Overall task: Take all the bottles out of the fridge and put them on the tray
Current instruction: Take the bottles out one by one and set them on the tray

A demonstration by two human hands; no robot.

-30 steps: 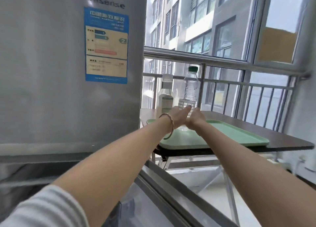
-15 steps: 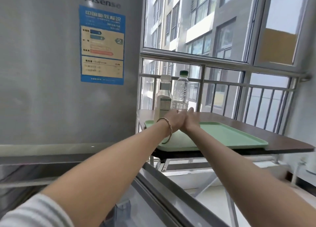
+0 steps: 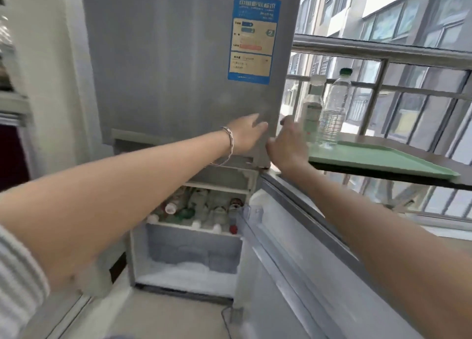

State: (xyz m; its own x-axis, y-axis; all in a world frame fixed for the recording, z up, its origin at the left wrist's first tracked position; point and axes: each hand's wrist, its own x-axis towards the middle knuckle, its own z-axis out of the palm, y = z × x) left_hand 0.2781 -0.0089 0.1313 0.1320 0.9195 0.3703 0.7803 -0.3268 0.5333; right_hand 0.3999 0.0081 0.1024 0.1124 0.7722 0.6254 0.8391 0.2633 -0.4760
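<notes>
Over by the window, both hands are pulling away from the green tray (image 3: 383,161), where a moment ago they were steadying the clear green-capped bottle (image 3: 335,109). That bottle is now standing free on the tray's near corner, just beside the white-capped bottle (image 3: 312,109). The left hand (image 3: 246,137) and right hand (image 3: 288,146) are hanging in front of the fridge (image 3: 178,70), fingers loosely spread and holding nothing. Below them the lower compartment is standing open with a crowd of bottles (image 3: 201,208) lying on its shelf, so I reckon many trips are remaining.
</notes>
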